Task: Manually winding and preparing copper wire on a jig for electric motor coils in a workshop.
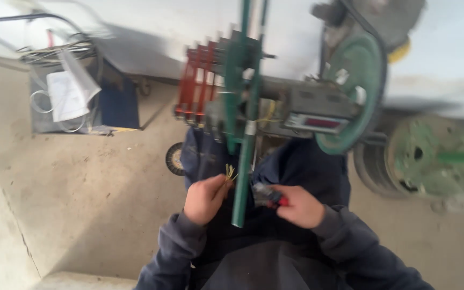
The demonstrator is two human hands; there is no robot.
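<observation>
Left hand (205, 198) fingers pinch yellow wire strands (230, 174); right hand (296, 205) grips pliers (271, 196).

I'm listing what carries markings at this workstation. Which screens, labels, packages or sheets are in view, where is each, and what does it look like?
Display: on the grey machine body above the hands, a long dark panel with blurred red digits in a pale frame.
Plastic sleeve: upper left, hanging on a dark stand, clear with a white sheet inside.
Label band: a small pale ring around the green bar between the hands; too blurred for detail.
</observation>
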